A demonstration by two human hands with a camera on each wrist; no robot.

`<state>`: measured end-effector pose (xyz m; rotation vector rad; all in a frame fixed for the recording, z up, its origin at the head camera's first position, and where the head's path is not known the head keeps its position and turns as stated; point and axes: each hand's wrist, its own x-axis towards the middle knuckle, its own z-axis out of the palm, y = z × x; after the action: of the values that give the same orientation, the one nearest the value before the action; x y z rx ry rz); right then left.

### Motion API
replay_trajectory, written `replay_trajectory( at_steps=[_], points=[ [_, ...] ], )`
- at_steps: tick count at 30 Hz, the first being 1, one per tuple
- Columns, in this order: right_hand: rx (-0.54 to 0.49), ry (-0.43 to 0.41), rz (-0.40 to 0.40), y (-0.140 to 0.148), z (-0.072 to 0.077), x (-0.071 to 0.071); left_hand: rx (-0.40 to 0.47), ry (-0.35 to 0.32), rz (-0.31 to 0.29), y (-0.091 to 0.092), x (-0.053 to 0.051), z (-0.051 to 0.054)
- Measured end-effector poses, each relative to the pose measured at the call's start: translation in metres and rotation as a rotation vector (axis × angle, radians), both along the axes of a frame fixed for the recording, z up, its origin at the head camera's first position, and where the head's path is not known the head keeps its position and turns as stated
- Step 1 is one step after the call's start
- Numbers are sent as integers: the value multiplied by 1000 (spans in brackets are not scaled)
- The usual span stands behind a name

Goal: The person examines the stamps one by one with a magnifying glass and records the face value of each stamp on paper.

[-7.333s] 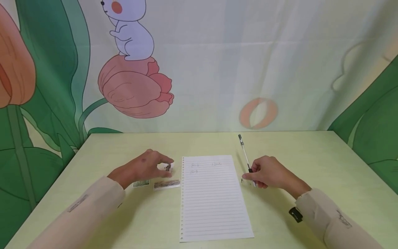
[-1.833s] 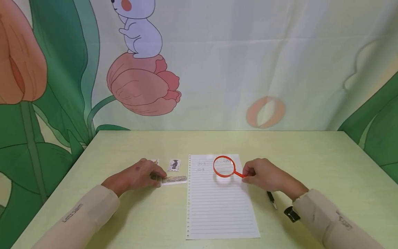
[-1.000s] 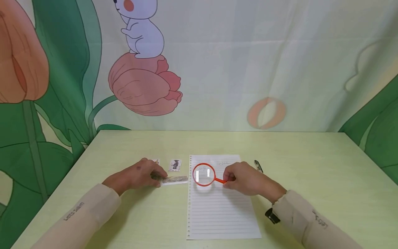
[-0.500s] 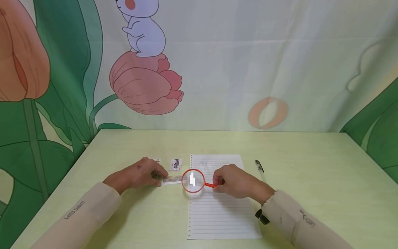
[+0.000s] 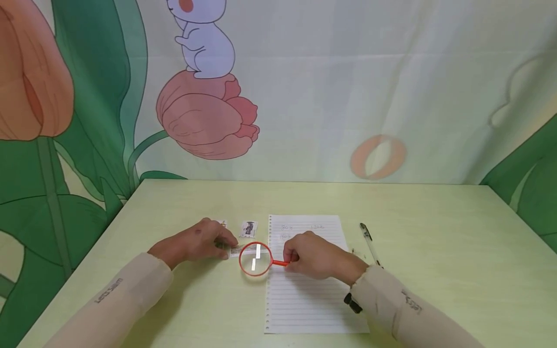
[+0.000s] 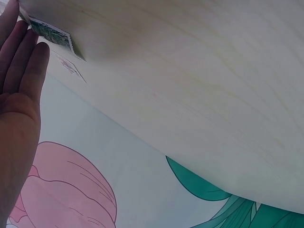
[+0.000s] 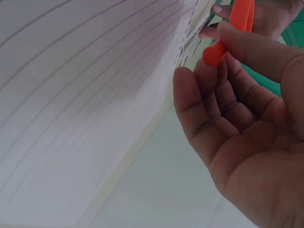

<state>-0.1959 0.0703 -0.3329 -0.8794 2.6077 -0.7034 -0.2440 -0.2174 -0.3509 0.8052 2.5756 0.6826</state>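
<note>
In the head view my right hand (image 5: 315, 255) pinches the red handle of a magnifying glass (image 5: 255, 259). Its round lens, with white glare, hangs over the near right part of a long postage stamp (image 5: 237, 251). The right wrist view shows the orange-red handle (image 7: 242, 16) between thumb and fingers. My left hand (image 5: 206, 241) rests its fingertips at that stamp's left end, fingers fairly straight in the left wrist view. A green stamp (image 6: 50, 34) lies by those fingers. Beyond sit a stamp with a dark figure (image 5: 249, 229) and another, partly hidden stamp (image 5: 224, 223).
A lined sheet (image 5: 313, 304) with handwritten numbers at its top lies under the right forearm. Right of it is a pen (image 5: 369, 241), with a small, unclear item (image 5: 358, 253) beside it. A printed curtain (image 5: 304, 96) hangs behind the table.
The pen, held earlier in my right hand, now lies on the table. That hand has carried the magnifying glass leftward from the paper's upper right to the long stamp. My left hand stays nearly still.
</note>
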Motion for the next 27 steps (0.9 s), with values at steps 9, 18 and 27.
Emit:
replay_trajectory(
  at_steps=[9, 18, 27],
  points=[
    [26, 11, 14, -15, -1, -1, -7, -4, -3, 1, -1, 1],
    [22, 21, 46, -26, -2, -4, -4, 12, -24, 1, -1, 1],
    [29, 8, 30, -32, -3, -4, -6, 12, -23, 1, 0, 1]
  ],
)
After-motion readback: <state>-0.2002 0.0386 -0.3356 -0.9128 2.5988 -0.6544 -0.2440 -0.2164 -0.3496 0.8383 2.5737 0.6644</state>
